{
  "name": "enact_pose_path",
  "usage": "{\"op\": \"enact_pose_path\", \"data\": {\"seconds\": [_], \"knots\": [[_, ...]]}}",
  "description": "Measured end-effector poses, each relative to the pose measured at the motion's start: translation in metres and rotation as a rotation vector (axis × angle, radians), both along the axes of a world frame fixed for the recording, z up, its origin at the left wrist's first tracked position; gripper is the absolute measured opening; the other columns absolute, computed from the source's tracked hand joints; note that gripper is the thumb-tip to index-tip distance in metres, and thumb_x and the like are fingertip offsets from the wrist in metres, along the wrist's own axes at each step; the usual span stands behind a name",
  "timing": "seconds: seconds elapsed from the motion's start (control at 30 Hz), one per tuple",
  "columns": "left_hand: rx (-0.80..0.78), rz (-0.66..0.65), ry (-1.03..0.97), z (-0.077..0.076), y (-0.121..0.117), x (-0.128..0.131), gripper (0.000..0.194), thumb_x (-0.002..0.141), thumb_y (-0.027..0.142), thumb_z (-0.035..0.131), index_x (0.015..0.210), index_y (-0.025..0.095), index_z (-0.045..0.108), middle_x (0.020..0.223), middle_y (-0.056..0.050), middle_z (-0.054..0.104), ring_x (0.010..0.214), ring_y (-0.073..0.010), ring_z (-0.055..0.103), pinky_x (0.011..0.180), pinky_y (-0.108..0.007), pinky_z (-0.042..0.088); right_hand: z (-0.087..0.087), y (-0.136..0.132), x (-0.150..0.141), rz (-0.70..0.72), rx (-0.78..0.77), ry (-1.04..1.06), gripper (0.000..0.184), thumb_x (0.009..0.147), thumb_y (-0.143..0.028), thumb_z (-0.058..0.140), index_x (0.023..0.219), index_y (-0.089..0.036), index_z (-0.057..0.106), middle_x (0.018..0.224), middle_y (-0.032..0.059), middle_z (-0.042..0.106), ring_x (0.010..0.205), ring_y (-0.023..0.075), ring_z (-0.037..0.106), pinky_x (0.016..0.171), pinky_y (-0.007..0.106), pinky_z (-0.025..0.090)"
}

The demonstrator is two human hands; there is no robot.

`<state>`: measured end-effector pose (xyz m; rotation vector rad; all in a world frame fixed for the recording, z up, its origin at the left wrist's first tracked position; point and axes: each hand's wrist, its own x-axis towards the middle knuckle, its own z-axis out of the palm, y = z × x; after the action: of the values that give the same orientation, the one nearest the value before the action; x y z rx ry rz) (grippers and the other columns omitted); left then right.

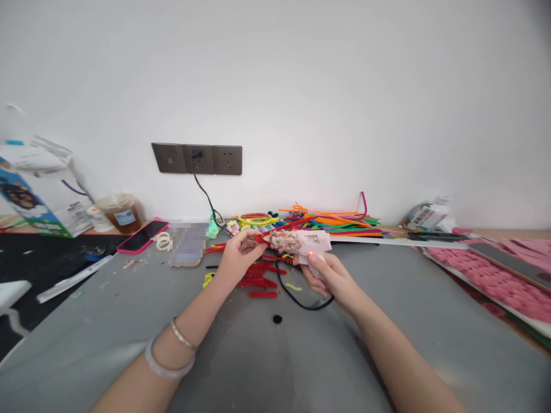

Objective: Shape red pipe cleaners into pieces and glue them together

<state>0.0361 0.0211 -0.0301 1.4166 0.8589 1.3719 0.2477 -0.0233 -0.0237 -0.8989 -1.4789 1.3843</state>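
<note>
- Head view: the person's right hand (329, 279) is wrapping around the handle of a white glue gun (301, 243), grasping it firmly, with the nozzle pointing toward nine o'clock.
- The left hand (236, 261) is pinching a red pipe cleaner (260, 239) between thumb and fingertips, clenched on it right at the gun's tip, so the two are touching or nearly so; I cannot tell which.
- Both hands are hovering just above the grey table (129, 321), slightly beyond the middle of it.
- A black cord (301, 301) is trailing from the gun, looping under the right hand at six o'clock.
- Short red pieces (260, 281) are lying on the table directly beneath the hands.
- A heap of coloured pipe cleaners (331, 221) is sitting at one o'clock from the gun, against the wall.
- A pink phone (143, 236) is lying at ten o'clock from the left hand, near a drink cup (120, 212).
- A wall socket (197, 159) is holding a plug at eleven o'clock, above the table.
- Two bracelets (172, 353) are circling the left wrist.
</note>
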Motion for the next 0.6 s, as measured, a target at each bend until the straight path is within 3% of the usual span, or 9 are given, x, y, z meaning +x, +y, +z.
{"op": "enact_pose_path", "data": {"seconds": [0.17,0.6], "knots": [[-0.024,0.003,-0.036,0.0009,-0.0006,0.0002,0.024,0.069,0.026,0.076,0.087,0.019,0.061,0.081,0.001,0.063,0.071,-0.0124,0.061,0.062,-0.022,0.048,-0.0028,0.0012,0.0012,-0.007,0.019,0.004,0.051,0.086,-0.065,0.055,0.088,-0.014,0.059,0.043,-0.0113,0.033,0.033,0.0046,0.022,0.035,0.021,0.018],[-0.012,0.042,-0.077,-0.0036,0.0044,-0.0032,0.026,0.07,0.028,0.075,0.089,0.019,0.06,0.087,-0.001,0.066,0.08,-0.0147,0.064,0.07,-0.025,0.049,-0.0007,-0.0002,0.001,-0.05,0.011,-0.013,0.05,0.085,-0.064,0.055,0.085,-0.014,0.058,0.042,-0.0115,0.033,0.034,0.0041,0.021,0.035,0.02,0.018]]}}
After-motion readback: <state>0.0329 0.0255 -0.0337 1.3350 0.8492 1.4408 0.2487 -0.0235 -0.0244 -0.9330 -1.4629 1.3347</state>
